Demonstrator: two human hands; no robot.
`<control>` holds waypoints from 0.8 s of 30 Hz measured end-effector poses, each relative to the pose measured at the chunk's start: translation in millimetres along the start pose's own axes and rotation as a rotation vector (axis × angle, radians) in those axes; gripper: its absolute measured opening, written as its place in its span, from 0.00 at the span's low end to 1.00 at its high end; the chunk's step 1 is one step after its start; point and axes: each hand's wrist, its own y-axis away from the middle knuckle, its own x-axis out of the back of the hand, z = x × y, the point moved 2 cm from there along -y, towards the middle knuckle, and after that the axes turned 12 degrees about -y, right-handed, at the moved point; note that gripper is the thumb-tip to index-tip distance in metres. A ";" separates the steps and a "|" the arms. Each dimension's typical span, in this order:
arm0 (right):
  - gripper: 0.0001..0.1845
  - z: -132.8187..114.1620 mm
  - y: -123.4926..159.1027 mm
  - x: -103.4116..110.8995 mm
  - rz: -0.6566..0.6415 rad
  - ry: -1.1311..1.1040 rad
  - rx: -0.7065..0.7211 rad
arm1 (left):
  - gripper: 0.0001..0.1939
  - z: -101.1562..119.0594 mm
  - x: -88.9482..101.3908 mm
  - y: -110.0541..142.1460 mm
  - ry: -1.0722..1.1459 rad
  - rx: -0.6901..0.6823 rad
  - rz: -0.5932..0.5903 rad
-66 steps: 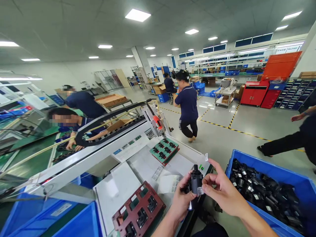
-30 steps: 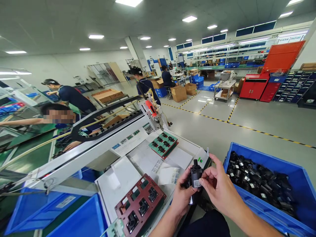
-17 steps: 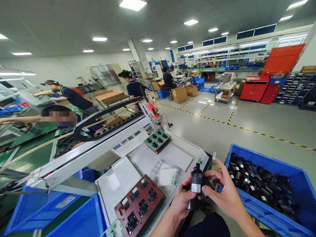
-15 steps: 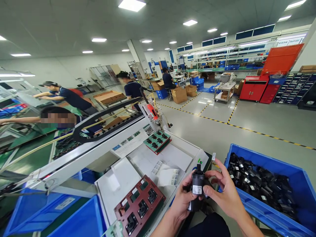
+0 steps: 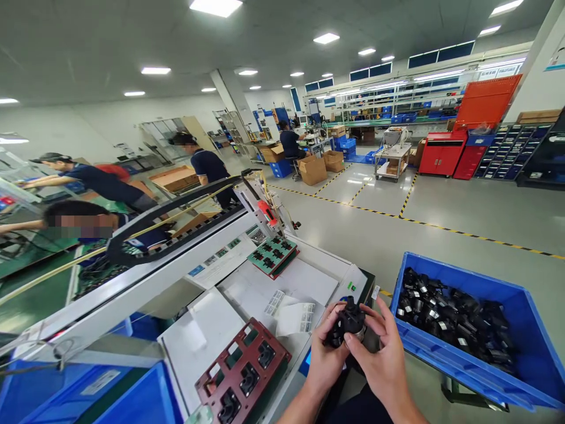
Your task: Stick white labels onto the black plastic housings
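Clasped between the left hand (image 5: 325,353) and right hand (image 5: 383,356), whose raised fingertip bears a small white label (image 5: 375,292), the black cylindrical part (image 5: 352,321) has tipped top-end toward the camera, largely hiding its side.

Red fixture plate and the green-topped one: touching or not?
Apart. Head view: white worktop shows between the red fixture plate and the green-topped one, edge to edge.

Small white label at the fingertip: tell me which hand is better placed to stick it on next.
Probably the right hand: the small white label sits at its raised index fingertip, while the left hand cradles the black pump-like part.
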 end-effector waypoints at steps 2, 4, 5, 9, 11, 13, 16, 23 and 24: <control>0.50 -0.9 0.2 -0.9 0.013 -0.063 -0.065 | 0.27 -4.4 0.3 -0.4 0.022 0.062 -0.005; 0.50 -2.8 -2.6 1.2 0.014 -0.125 -0.135 | 0.31 -12.4 3.0 0.8 0.065 0.143 -0.011; 0.48 -4.0 -4.9 3.2 0.017 -0.138 -0.148 | 0.33 -17.1 4.9 2.0 0.090 0.177 -0.011; 0.40 -8.2 -13.6 12.0 0.028 -0.075 -0.071 | 0.39 -33.3 8.2 8.5 0.256 0.299 -0.029; 0.40 -9.4 -14.5 14.5 0.022 -0.078 -0.066 | 0.41 -35.8 4.6 10.9 0.363 0.349 -0.070; 0.43 -10.8 -13.3 15.8 0.016 -0.138 -0.085 | 0.43 -35.1 -1.2 11.5 0.434 0.387 -0.116; 0.49 -13.0 -10.7 17.2 0.006 -0.201 -0.086 | 0.43 -33.3 -7.8 8.7 0.444 0.386 -0.119; 0.50 -6.2 -14.7 29.4 0.064 -0.245 -0.170 | 0.40 -45.6 -14.5 -0.1 0.438 0.447 -0.247; 0.52 -5.4 -15.0 31.9 0.066 -0.263 -0.187 | 0.40 -48.2 -14.9 -1.5 0.444 0.452 -0.264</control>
